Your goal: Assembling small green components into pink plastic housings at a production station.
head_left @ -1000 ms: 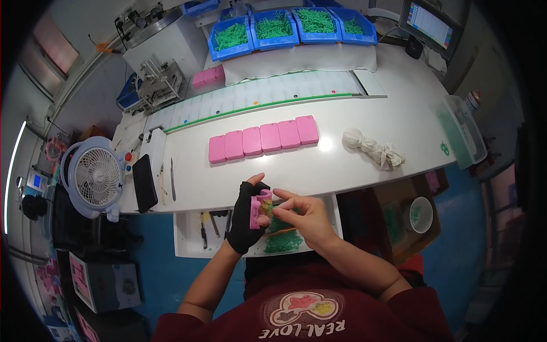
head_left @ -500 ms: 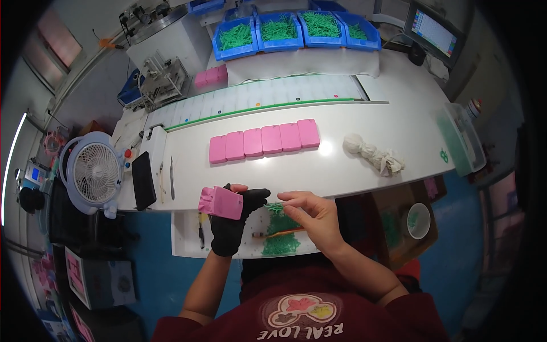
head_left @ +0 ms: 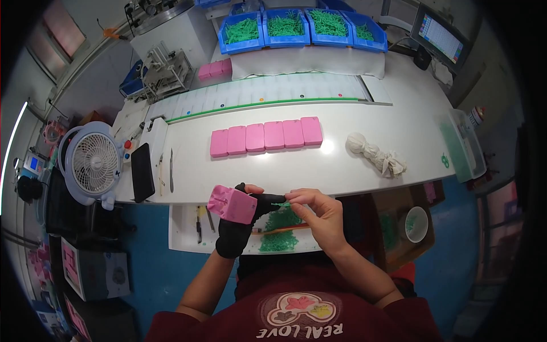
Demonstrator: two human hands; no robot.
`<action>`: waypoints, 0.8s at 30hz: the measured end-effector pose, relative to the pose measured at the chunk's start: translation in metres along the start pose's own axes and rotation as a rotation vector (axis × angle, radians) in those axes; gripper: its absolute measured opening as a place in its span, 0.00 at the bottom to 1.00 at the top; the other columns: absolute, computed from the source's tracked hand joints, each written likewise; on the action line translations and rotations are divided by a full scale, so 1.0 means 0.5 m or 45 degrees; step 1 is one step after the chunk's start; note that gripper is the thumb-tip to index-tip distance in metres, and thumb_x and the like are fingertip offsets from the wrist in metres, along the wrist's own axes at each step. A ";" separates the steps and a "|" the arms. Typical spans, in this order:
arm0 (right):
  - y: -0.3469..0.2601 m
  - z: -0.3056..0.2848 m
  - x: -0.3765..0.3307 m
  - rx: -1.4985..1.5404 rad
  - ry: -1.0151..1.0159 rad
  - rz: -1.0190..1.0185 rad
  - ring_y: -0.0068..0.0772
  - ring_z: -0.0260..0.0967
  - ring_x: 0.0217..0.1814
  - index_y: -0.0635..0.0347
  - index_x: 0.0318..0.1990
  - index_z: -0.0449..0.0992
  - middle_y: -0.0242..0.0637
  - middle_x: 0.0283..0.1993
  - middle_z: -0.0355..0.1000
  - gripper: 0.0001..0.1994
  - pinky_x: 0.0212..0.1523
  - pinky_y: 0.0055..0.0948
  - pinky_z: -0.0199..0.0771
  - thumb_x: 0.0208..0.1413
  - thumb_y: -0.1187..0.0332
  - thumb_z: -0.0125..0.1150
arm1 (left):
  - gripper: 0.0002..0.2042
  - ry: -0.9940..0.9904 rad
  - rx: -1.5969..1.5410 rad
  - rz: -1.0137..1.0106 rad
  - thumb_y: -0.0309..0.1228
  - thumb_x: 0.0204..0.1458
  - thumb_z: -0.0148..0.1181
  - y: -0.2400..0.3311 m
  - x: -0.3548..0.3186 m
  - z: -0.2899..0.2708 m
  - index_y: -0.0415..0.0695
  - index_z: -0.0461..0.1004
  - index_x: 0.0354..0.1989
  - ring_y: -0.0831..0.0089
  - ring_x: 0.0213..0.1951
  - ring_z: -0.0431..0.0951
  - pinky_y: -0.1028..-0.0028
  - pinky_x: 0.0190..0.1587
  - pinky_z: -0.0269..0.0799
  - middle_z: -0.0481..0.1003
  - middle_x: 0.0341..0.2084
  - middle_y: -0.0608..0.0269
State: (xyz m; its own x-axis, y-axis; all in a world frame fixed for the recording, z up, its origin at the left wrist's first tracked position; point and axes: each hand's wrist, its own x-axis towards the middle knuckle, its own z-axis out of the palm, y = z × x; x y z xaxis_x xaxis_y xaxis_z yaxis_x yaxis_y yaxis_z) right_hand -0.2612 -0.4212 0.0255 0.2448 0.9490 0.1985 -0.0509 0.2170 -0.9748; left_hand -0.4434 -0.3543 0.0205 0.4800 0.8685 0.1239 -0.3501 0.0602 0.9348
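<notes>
Sitting left of the frame's centre, a pink block (head_left: 232,205) is clasped in the gloved left hand (head_left: 246,228). Beside it, the right hand (head_left: 320,212) pinches a thin green piece (head_left: 281,203). Above, six pink blocks (head_left: 273,135) line up mid-frame on the white table (head_left: 307,171).

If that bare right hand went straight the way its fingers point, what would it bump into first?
The bare right hand would probably meet the black-gloved left hand, with a thin green piece near their fingertips; depth is hard to judge.
</notes>
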 end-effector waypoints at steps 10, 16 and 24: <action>0.003 0.000 -0.001 0.156 0.010 0.084 0.29 0.70 0.50 0.63 0.36 0.80 0.39 0.45 0.76 0.05 0.54 0.27 0.68 0.52 0.80 0.60 | 0.20 -0.056 -0.006 -0.014 0.44 0.61 0.45 0.012 0.003 0.003 0.38 0.62 0.51 0.62 0.48 0.76 0.66 0.54 0.69 0.75 0.44 0.47; 0.005 -0.002 0.000 0.156 0.007 0.086 0.28 0.71 0.50 0.63 0.36 0.80 0.39 0.45 0.76 0.05 0.54 0.27 0.68 0.52 0.80 0.61 | 0.21 -0.034 0.055 -0.040 0.45 0.61 0.45 0.006 0.004 0.000 0.39 0.62 0.51 0.61 0.48 0.76 0.66 0.54 0.69 0.75 0.45 0.46; 0.004 -0.005 0.002 0.238 -0.013 0.165 0.26 0.72 0.47 0.66 0.38 0.78 0.41 0.46 0.76 0.05 0.50 0.26 0.71 0.55 0.81 0.58 | 0.19 -0.040 -0.147 -0.054 0.42 0.61 0.46 0.001 0.009 0.002 0.39 0.62 0.51 0.63 0.48 0.76 0.67 0.53 0.70 0.75 0.44 0.48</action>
State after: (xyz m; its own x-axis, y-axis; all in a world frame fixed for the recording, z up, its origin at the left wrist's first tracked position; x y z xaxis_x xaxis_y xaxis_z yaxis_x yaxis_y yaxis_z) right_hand -0.2587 -0.4202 0.0234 0.2145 0.9738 0.0749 -0.2598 0.1308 -0.9568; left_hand -0.4407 -0.3507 0.0219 0.5207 0.8483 0.0967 -0.4181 0.1546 0.8952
